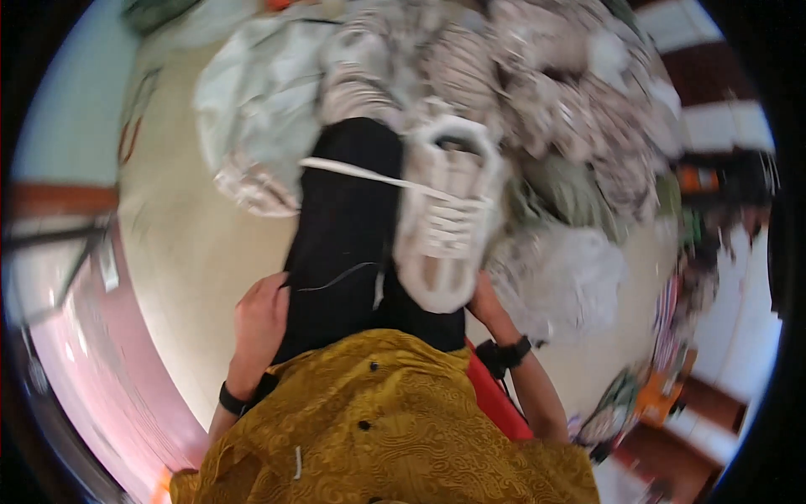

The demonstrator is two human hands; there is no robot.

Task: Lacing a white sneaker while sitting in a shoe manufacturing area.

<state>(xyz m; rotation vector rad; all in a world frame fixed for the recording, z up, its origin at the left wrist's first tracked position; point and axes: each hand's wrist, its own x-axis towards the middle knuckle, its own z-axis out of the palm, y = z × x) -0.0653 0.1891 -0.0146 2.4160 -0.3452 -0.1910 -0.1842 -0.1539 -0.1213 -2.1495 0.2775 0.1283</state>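
A white lace-up sneaker (pixel 445 210) lies on my right thigh, its toe toward me and its opening facing away. One long white shoelace (pixel 353 170) stretches left from its eyelets across the black trousers (pixel 340 227). At the outer side of my left thigh, my left hand (pixel 262 315) is closed, with its curled fingertips on the edge of the trouser cloth. My right hand (pixel 482 301) is beside the toe of the sneaker; its fingers are hidden behind the shoe. A loose thread (pixel 340 275) trails over the trousers.
Beyond my knees lies a big heap of bundled beige shoes (pixel 579 109) in clear plastic. A whitish sack (pixel 260 101) lies to its left, and a crumpled clear plastic bag (pixel 558 277) sits to the right. The red seat (pixel 499 386) shows by my right hip.
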